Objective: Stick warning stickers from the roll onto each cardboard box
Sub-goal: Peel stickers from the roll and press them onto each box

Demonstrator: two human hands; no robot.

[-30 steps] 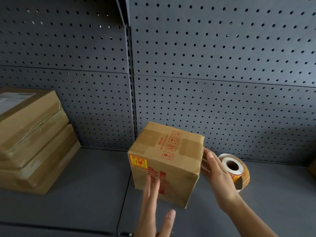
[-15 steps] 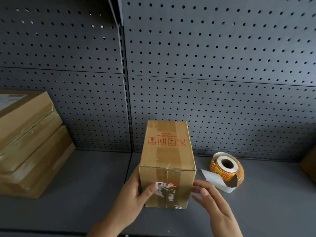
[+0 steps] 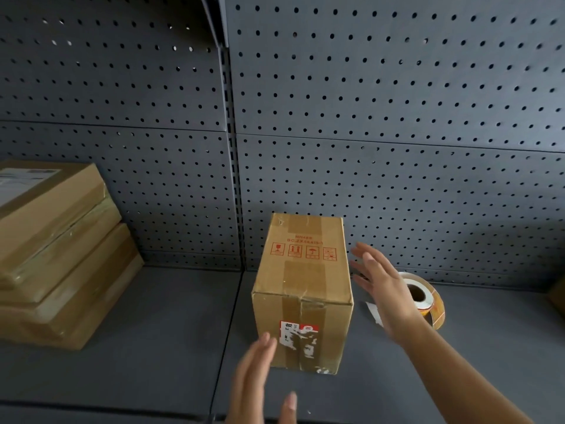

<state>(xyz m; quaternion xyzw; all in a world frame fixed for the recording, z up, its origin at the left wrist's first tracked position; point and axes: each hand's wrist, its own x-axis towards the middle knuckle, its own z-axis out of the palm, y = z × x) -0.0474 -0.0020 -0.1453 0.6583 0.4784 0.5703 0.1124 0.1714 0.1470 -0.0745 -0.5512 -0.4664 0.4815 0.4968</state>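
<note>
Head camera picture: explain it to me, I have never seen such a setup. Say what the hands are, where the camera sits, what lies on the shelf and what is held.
There is no machine here: a person wears one camera on the head, looking forward and down at their own arms. The left hand and right hand are both open, either side of a cardboard box; neither holds anything. The box stands on a grey shelf before a wall full of holes. Behind the right hand sits the sticker roll. At the left sits a stack of flat boxes.
</note>
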